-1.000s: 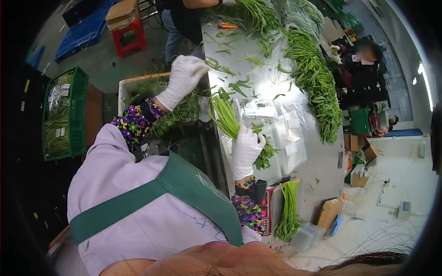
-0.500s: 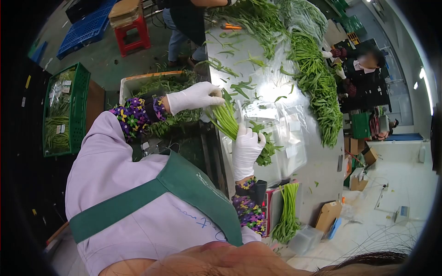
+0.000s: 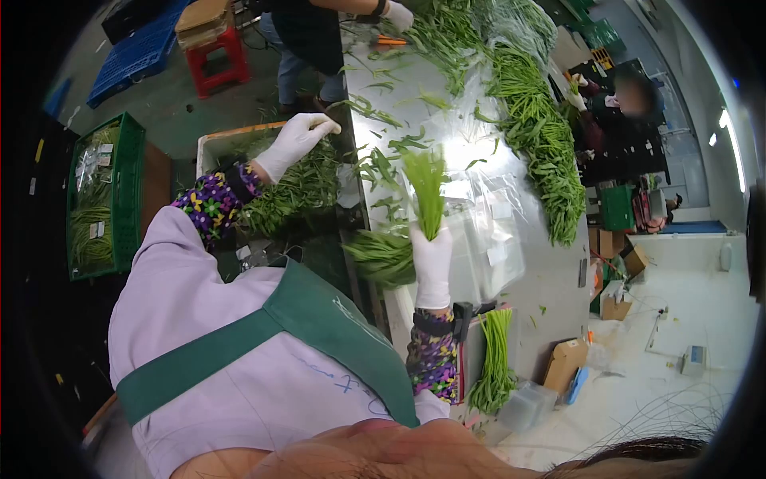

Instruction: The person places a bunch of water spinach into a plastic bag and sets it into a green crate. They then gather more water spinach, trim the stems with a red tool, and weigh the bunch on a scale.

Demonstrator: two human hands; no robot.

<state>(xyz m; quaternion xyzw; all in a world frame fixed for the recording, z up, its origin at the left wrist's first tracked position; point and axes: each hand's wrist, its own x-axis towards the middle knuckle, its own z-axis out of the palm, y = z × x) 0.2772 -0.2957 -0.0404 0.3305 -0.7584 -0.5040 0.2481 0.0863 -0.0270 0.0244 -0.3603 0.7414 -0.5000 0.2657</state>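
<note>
My right hand (image 3: 433,259), in a white glove, is closed round a bunch of leafy greens that looks like water spinach (image 3: 427,191). The pale stems point away from me and are smeared by motion. Its leaves (image 3: 381,257) spread left of my wrist over the table's near edge. My left hand (image 3: 297,145), also gloved, is above a box of loose leaves (image 3: 299,188), its fingertips together and nothing visible in them. Clear plastic bags (image 3: 496,239) lie flat on the metal table beside my right hand.
A long heap of greens (image 3: 538,144) lines the table's far side. Another bunch (image 3: 496,359) rests on a scale at right, near a cardboard box (image 3: 565,363). A green crate (image 3: 128,191) stands at left, a red stool (image 3: 217,64) behind. Two people work nearby.
My left hand has drawn back leftward from the stems to above the box. My right hand has turned the bunch, swinging its stems away from me and its leaves toward the near edge.
</note>
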